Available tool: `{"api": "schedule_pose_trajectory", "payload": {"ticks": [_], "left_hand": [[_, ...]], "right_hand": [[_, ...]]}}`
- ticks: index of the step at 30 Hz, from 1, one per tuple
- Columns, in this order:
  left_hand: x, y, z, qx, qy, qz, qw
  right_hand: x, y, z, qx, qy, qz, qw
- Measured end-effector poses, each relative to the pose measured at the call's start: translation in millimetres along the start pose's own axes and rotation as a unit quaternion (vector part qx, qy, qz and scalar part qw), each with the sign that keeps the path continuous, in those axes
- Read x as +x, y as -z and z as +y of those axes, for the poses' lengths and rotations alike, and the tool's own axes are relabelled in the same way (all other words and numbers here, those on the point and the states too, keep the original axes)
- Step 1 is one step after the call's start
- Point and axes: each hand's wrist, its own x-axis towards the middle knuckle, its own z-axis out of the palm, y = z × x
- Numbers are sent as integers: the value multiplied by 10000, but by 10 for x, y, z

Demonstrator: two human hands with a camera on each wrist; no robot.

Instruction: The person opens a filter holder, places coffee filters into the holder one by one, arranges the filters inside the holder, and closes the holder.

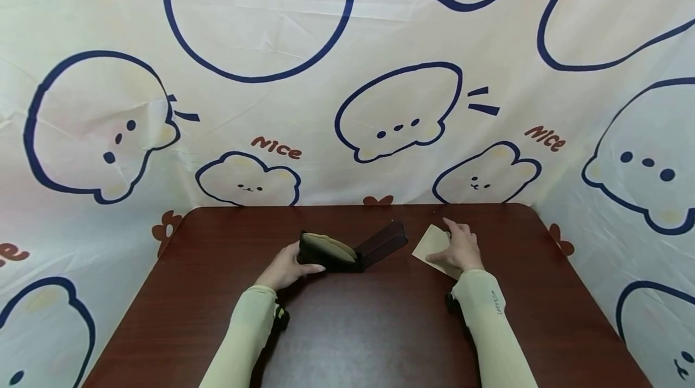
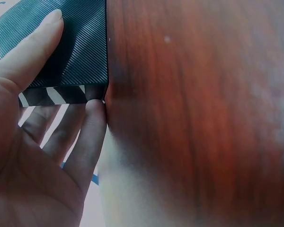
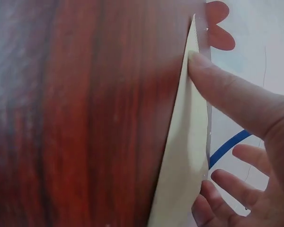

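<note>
My left hand grips the left end of a black box with a flap lid swung out to the right. Pale yellowish sheets show inside it. In the left wrist view my thumb lies on the ribbed black face of the box, while the fingers are at its lower edge. To the right of the lid, my right hand holds a flat cream piece of paper at the table. The right wrist view has the thumb pressing on the cream paper, with other fingers beyond its far edge.
The dark brown wooden table reaches back to a cloth printed with cartoon outlines, which hangs behind and along both sides. Dark wrist straps sit at the sleeve cuffs.
</note>
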Motion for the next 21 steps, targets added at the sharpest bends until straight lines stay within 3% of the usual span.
{"api": "schedule_pose_trajectory", "payload": {"ticks": [21], "left_hand": [[3, -6, 8, 58, -3, 38, 10000]], "right_hand": [[-35, 26, -39, 512, -150, -129, 9985]]}}
